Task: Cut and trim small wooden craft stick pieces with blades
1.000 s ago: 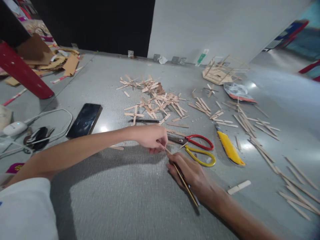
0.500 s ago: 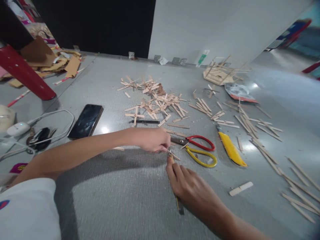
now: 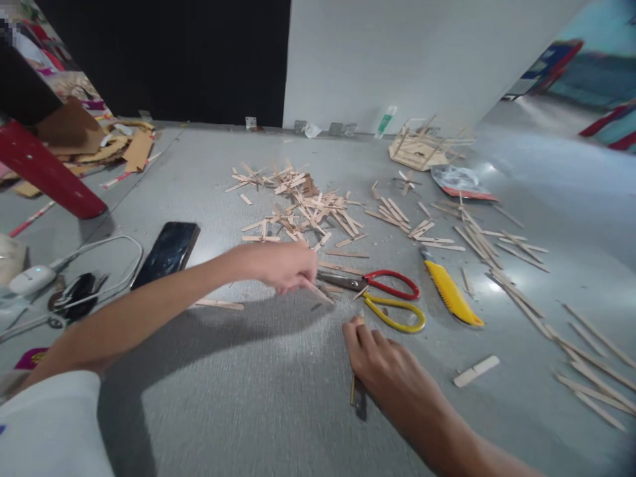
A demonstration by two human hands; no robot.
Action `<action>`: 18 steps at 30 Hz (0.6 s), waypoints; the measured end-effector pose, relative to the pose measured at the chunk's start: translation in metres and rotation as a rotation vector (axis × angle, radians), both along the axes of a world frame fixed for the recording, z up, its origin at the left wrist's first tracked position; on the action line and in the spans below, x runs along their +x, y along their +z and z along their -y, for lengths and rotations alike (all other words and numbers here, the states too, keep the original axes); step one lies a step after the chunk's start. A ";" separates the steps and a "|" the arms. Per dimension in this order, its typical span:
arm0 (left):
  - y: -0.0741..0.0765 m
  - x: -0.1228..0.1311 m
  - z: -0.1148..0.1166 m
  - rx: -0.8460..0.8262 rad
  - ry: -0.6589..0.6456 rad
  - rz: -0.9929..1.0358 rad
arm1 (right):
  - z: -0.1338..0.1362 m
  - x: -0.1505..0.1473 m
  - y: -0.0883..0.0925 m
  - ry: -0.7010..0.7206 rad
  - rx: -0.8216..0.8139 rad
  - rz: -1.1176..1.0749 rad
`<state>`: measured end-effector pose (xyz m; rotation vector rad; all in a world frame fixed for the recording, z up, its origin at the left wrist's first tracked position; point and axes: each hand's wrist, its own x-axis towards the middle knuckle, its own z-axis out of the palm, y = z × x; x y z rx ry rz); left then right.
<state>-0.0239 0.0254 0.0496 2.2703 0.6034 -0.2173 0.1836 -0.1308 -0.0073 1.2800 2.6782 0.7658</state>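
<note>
My left hand (image 3: 292, 265) pinches a small wooden stick (image 3: 319, 293), whose free end points right and down above the floor. Lower and to the right, my right hand (image 3: 380, 354) is closed around a slim yellow-edged tool (image 3: 353, 391); its tip shows at the fingertips and its rear end below the palm, the rest being hidden. The tool's kind cannot be made out. Just beyond the hands lie scissors (image 3: 392, 299) with one red and one yellow handle, their blades reaching toward my left hand. Another wooden stick (image 3: 221, 304) lies under my left forearm.
A pile of wooden sticks (image 3: 318, 209) spreads ahead. A yellow-handled cutter (image 3: 452, 291) and a notched stick (image 3: 476, 371) lie right, with longer sticks (image 3: 517, 295) beyond. A stick framework (image 3: 420, 149) stands by the wall. Left are a phone (image 3: 166, 255), cables and a red leg (image 3: 50, 172).
My hands have separated: the left moved away leftward with the stick, and the right drew slightly right, off the stick, still gripping its tool. The camera view has shifted a little.
</note>
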 end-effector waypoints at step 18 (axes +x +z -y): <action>0.000 0.007 0.008 -0.075 0.028 -0.128 | -0.009 0.001 -0.007 0.207 -0.175 -0.485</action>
